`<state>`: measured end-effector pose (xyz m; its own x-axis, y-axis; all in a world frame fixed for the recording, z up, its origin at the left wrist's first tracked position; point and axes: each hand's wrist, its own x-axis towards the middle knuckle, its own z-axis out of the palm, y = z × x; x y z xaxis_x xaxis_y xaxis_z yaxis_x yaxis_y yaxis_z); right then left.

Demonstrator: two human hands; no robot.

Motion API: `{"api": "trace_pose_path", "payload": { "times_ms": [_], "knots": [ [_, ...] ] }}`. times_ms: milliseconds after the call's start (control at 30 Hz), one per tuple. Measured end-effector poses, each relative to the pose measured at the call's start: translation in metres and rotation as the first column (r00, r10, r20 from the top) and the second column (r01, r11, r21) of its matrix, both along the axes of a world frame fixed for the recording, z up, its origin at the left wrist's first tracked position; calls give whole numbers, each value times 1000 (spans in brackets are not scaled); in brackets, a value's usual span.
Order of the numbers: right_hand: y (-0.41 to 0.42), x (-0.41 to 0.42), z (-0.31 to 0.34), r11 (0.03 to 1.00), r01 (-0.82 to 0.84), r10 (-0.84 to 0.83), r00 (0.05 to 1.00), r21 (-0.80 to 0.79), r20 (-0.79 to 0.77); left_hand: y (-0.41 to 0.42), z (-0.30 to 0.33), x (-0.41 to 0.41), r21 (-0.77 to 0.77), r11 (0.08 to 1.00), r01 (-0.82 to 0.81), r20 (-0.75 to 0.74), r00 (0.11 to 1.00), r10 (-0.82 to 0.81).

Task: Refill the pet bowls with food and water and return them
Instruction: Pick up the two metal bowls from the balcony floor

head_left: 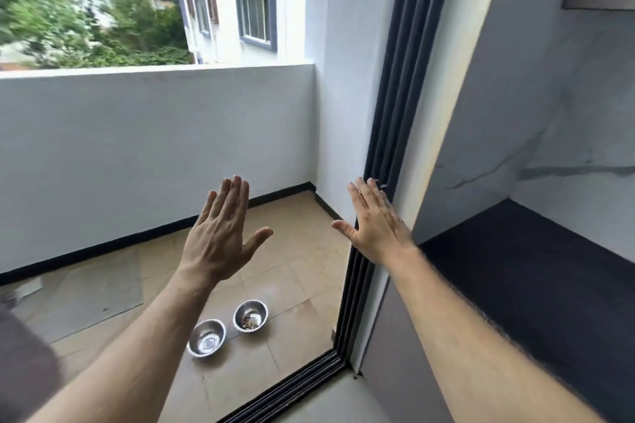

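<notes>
Two small steel pet bowls stand side by side on the tiled balcony floor, just beyond the sliding-door track. The nearer, left bowl (206, 337) looks shiny inside with no food showing. The right bowl (251, 316) holds a little brown kibble. My left hand (221, 233) is raised flat in front of me, palm away, fingers together, holding nothing. My right hand (372, 220) is raised the same way, its fingertips close to the dark door frame (388, 134). Both hands are well above the bowls and apart from them.
The door track (292, 388) crosses the floor at my feet. A white parapet wall (154, 134) closes off the balcony. A grey mat (86, 288) lies on the tiles at the left. A black countertop (536, 271) is at my right, indoors.
</notes>
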<state>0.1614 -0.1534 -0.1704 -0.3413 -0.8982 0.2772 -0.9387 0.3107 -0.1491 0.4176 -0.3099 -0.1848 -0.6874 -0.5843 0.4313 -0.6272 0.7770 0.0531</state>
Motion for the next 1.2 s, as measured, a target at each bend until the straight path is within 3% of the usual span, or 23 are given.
{"api": "trace_pose_path", "payload": {
  "times_ms": [267,700,1200],
  "knots": [
    [-76,7,-38,980,-175,177,984,96,-15,-30,-41,26,105,987,-123,-11,992,125],
    [-213,6,-84,886,-436,423,899,159,110,-76,-65,19,169,922,-348,35,937,348],
    [-355,48,-170,850,-460,404,882,256,241,-223,-144,64,309,887,-344,145,938,314]
  ]
}}
